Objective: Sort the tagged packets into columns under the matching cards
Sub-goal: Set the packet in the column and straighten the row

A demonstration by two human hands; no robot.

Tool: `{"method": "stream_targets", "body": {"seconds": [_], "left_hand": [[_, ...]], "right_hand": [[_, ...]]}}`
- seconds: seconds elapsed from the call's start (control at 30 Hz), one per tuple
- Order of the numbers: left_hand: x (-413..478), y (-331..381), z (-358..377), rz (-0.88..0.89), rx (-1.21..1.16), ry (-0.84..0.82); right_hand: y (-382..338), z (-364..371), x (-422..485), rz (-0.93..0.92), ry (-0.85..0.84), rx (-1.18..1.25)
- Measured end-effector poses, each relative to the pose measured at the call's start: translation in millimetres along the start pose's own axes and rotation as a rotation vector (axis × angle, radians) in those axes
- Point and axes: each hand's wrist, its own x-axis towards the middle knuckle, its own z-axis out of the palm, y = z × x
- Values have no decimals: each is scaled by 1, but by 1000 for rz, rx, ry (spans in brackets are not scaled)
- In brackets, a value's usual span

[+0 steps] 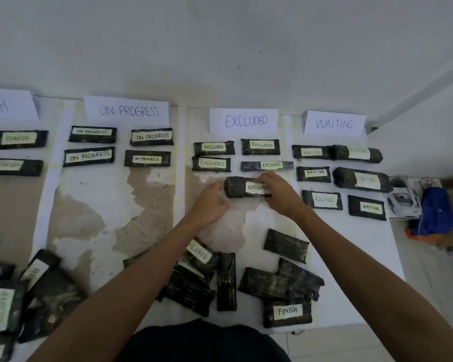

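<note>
Packet (237,188) tagged EXCLUDED, ends gripped by left hand (212,202), right hand (280,194); best squared in row beneath far card (243,121).

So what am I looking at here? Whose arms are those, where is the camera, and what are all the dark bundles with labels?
There is no machine here, only a person's two bare arms. The single picture comes from a camera worn on the person's head, looking forward and down.

On the white surface stand handwritten cards: ON PROGRESS card, EXCLUDED card, WAITING card, and one cut off at the left edge. Below each lie dark wrapped packets with matching tags.

The left hand and right hand grip the ends of a packet tagged EXCLUDED, under the EXCLUDED card. Nearer the person lies an unsorted pile, including a FINISH packet.
</note>
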Motion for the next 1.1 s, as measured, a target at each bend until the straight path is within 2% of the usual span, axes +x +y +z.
{"method": "stream_targets", "body": {"seconds": [0.17,0.33,0.6,0.7,0.83,0.97,1.1], "left_hand": [[24,16,24,48,89,-74],[31,24,32,41,146,-73],[-7,-12,-6,69,188,-20],[-30,-43,-27,36,244,0],[-59,-70,-41,15,412,-69],[-79,-81,-41,15,428,-61],[-83,-85,-36,-25,315,-15]], "right_hand": [[30,-10,-1,10,84,25],[38,-4,-1,39,59,49],[-4,14,-25,13,105,60],[-40,31,-39,-13,46,172],[-97,54,-53,-13,-103,286],[-145,85,-65,-6,-324,127],[-158,96,-70,-9,-313,0]]}}
